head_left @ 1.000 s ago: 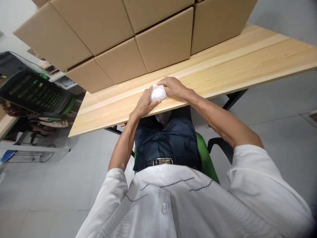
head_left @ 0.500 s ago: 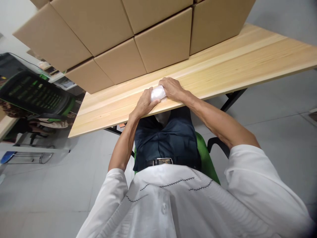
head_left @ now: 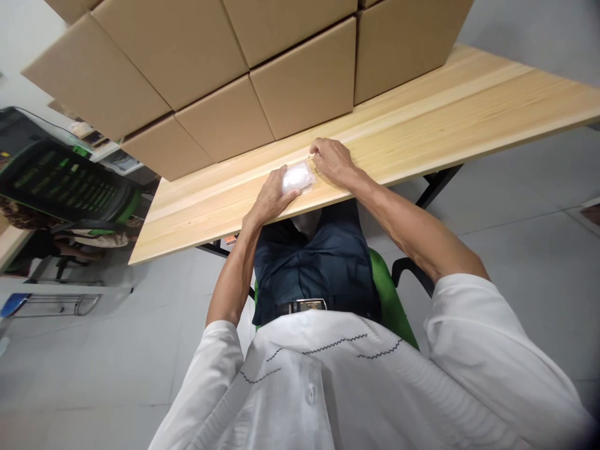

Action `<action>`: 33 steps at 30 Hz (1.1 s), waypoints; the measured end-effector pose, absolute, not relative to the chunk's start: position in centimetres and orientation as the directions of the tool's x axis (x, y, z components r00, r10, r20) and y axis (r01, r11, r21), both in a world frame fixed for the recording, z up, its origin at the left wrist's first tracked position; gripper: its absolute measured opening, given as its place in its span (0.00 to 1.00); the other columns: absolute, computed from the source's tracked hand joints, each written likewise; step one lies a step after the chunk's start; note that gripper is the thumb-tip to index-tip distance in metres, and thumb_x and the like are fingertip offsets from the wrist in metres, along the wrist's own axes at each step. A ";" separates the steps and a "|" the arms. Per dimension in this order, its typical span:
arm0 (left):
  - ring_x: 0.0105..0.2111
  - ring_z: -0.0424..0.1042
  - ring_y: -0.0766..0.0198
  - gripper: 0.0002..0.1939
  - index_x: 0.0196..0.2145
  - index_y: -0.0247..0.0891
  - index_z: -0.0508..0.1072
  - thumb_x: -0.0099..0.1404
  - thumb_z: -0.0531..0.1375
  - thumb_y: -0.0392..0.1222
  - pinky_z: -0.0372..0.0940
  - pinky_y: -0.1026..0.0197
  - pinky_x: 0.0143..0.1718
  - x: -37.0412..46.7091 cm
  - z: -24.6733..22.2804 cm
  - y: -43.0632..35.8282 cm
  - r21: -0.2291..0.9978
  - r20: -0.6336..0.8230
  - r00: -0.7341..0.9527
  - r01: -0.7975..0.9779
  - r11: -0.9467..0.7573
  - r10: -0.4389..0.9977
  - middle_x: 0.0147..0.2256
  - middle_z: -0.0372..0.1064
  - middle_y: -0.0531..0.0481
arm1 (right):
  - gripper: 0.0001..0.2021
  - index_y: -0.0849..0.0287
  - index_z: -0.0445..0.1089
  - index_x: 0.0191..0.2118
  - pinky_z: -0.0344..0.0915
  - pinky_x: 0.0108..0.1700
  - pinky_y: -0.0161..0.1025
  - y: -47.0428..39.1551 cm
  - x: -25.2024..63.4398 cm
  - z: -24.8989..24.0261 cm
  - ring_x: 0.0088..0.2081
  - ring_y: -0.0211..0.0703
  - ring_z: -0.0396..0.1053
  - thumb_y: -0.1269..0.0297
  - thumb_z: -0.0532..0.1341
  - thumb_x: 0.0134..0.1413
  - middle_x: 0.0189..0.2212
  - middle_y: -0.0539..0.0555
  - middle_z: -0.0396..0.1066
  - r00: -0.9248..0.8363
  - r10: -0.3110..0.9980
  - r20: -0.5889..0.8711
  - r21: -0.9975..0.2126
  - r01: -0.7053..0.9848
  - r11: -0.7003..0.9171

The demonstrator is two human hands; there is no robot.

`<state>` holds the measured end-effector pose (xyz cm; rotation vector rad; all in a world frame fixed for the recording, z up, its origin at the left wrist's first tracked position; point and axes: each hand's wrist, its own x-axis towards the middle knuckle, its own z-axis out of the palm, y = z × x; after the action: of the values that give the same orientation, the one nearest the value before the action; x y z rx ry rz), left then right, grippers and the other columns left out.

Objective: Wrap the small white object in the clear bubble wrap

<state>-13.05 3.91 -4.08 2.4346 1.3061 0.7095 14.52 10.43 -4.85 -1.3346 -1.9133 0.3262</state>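
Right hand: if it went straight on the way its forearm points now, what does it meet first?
Probably the lower front of a cardboard box, after a short stretch of table. The right hand aims forward and leftward; its height over the wood is unclear.

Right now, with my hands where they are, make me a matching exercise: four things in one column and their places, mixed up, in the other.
Things
1. white packet
2. cardboard boxes
3. left hand
4. green chair

Places
A. at the packet's left end
B. beneath the dark trousers
C. between left hand and right hand
D. stacked on the table

Pairs: 1-C, 2-D, 3-A, 4-B
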 end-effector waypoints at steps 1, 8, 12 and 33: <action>0.81 0.68 0.28 0.53 0.85 0.39 0.63 0.79 0.69 0.76 0.59 0.25 0.85 -13.1 -4.0 3.9 0.469 0.286 0.468 0.693 -0.548 0.836 0.79 0.68 0.23 | 0.16 0.53 0.86 0.54 0.78 0.61 0.61 10.5 14.8 -4.8 0.56 0.68 0.81 0.61 0.60 0.77 0.51 0.63 0.89 -0.140 0.881 0.453 -0.609 0.673 0.420; 0.90 0.55 0.30 0.57 0.87 0.44 0.59 0.81 0.54 0.88 0.51 0.26 0.90 -13.5 -3.2 3.2 0.523 0.365 0.395 0.662 -0.537 0.843 0.88 0.56 0.25 | 0.24 0.49 0.87 0.61 0.75 0.67 0.62 8.5 14.8 -2.7 0.60 0.68 0.80 0.47 0.54 0.87 0.55 0.62 0.88 -0.160 0.854 0.496 -0.628 0.613 0.479; 0.90 0.56 0.37 0.54 0.89 0.48 0.55 0.83 0.44 0.87 0.52 0.30 0.90 -13.9 -3.5 3.3 0.603 0.384 0.311 0.629 -0.492 0.869 0.89 0.53 0.28 | 0.35 0.52 0.86 0.65 0.70 0.74 0.62 7.3 14.1 -2.0 0.65 0.66 0.78 0.34 0.49 0.89 0.62 0.64 0.87 -0.302 0.744 0.595 -0.559 0.510 0.654; 0.86 0.61 0.33 0.49 0.86 0.45 0.64 0.84 0.56 0.81 0.52 0.26 0.89 -15.3 -4.0 4.2 0.541 0.256 0.492 0.641 -0.545 0.832 0.85 0.63 0.29 | 0.28 0.60 0.83 0.71 0.68 0.75 0.61 7.2 13.3 -3.5 0.71 0.71 0.76 0.51 0.62 0.78 0.70 0.69 0.84 -0.621 0.629 0.467 -0.392 0.493 0.777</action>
<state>-15.29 4.17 -4.01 2.3660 1.2286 0.7048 13.31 7.25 -3.47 -0.8335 -2.3690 0.3002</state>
